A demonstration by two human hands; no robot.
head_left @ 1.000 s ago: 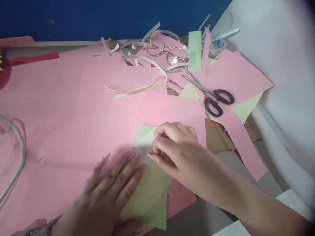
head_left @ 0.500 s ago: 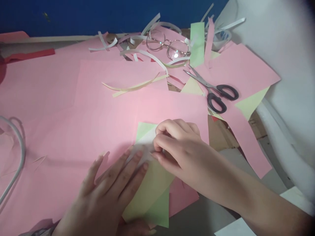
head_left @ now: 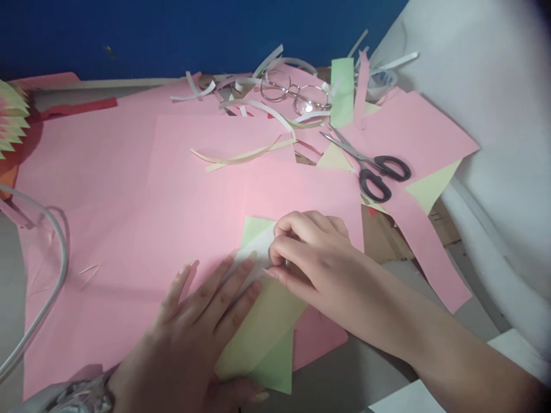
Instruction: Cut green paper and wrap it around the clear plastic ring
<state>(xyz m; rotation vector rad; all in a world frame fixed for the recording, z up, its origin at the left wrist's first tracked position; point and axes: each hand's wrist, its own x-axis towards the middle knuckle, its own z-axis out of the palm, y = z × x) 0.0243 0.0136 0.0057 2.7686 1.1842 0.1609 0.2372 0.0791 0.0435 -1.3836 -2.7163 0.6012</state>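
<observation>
My left hand [head_left: 193,321] lies flat with fingers spread across a pale strip [head_left: 255,250] and a yellow paper [head_left: 253,327]. Its thumb reaches down near the yellow paper's lower end. Beneath the yellow sheet, at an angle, is a green paper [head_left: 278,364] whose other corner shows above the strip. Closed in a pinch, my right hand [head_left: 310,252] rests at the upper right end of the strip. A small shiny bit shows between its thumb and fingers, too little to name. Large pink sheets [head_left: 193,201] lie under all of this.
Scissors [head_left: 365,163] with black handles lie partly spread at the right. Behind are glasses [head_left: 297,94], curled paper strips [head_left: 258,109] and a tape roll [head_left: 383,80]. A grey cable [head_left: 62,246] loops at the left, near a pleated paper piece [head_left: 11,120].
The view has shifted, bringing the pleated paper piece in at the left edge. Both hands keep nearly the same pose on the papers.
</observation>
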